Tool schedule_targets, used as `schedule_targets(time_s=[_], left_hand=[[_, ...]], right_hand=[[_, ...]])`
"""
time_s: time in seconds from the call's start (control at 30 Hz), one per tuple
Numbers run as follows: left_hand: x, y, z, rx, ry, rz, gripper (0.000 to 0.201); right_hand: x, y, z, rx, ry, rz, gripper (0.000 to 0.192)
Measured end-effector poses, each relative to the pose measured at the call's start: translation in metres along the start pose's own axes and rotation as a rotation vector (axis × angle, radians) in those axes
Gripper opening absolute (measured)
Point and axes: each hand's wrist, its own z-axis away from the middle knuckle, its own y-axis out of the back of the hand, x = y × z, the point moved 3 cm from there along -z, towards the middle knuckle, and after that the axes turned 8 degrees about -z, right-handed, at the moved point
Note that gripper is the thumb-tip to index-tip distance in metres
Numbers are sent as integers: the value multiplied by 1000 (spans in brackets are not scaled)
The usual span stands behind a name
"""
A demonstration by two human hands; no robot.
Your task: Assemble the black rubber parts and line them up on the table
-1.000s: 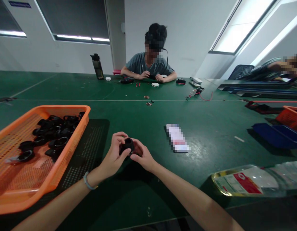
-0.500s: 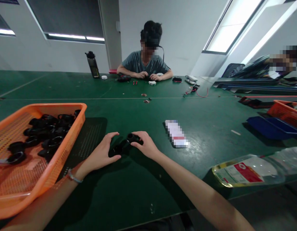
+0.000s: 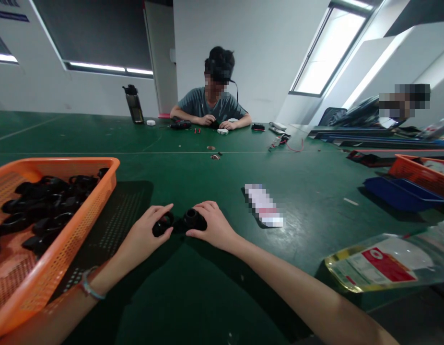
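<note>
My left hand (image 3: 150, 227), wearing a bracelet, curls its fingers and thumb around a black ring-shaped part (image 3: 165, 221). Just to the right, my right hand (image 3: 215, 225) grips a black cylindrical part (image 3: 191, 218) with a round opening facing up. A dark stretch lies between the two parts, and I cannot tell whether they are joined. Both hands are low over the green table (image 3: 179, 287). Left of them stands an orange perforated basket (image 3: 116, 165) with several similar black ring-shaped parts (image 3: 52, 191) inside.
A phone-like slab (image 3: 264, 206) lies right of my hands. Further right are a bottle of yellow liquid (image 3: 380, 263) on its side, a blue tray (image 3: 405, 191) and another orange basket (image 3: 398, 167). A person (image 3: 211, 103) works across the table; another sits far right.
My left hand has closed around the ring-shaped part, which now shows its opening. The cylindrical part in my right hand has tilted more upright. The camera view has shifted slightly.
</note>
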Motion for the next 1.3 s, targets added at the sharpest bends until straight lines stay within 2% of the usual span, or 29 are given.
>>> schedule_targets(time_s=[0.1,0.2,0.33,0.43,0.53,0.63,0.77,0.83,0.93,1.03,1.13,1.3], left_hand=[[5,-4,-2,36,120,67,53],[12,-7,-4,36,206,108,44],[20,-5,-7,-16,180,104,38],[20,-1,-7,-30,189,151,41],[16,-2,-5,-14,259,310,47],[13,-7,-3,-20,346,507,57],[19,-9,-3,-87,349,641,47],[22,-8,-4,-118,350,663,46],[24,-6,-4,-131,361,683,48],[24,-7,-3,-128,367,688,47],[23,-8,-2,-128,345,674,45],[25,-8,-1,-159,291,623,43]], right_hand=[[-3,2,-1,10,-11,-78,35],[-5,4,1,46,-47,-205,38],[-1,3,6,88,-158,-349,46],[2,4,9,126,-185,-469,34],[1,5,11,86,-145,-535,28],[0,8,11,69,-92,-511,32],[-1,9,12,70,-1,-438,39],[-1,9,13,73,24,-398,44],[1,7,13,96,-12,-399,49],[1,6,14,106,-26,-407,40],[-1,6,14,105,44,-374,33],[-4,5,17,85,134,-339,31]])
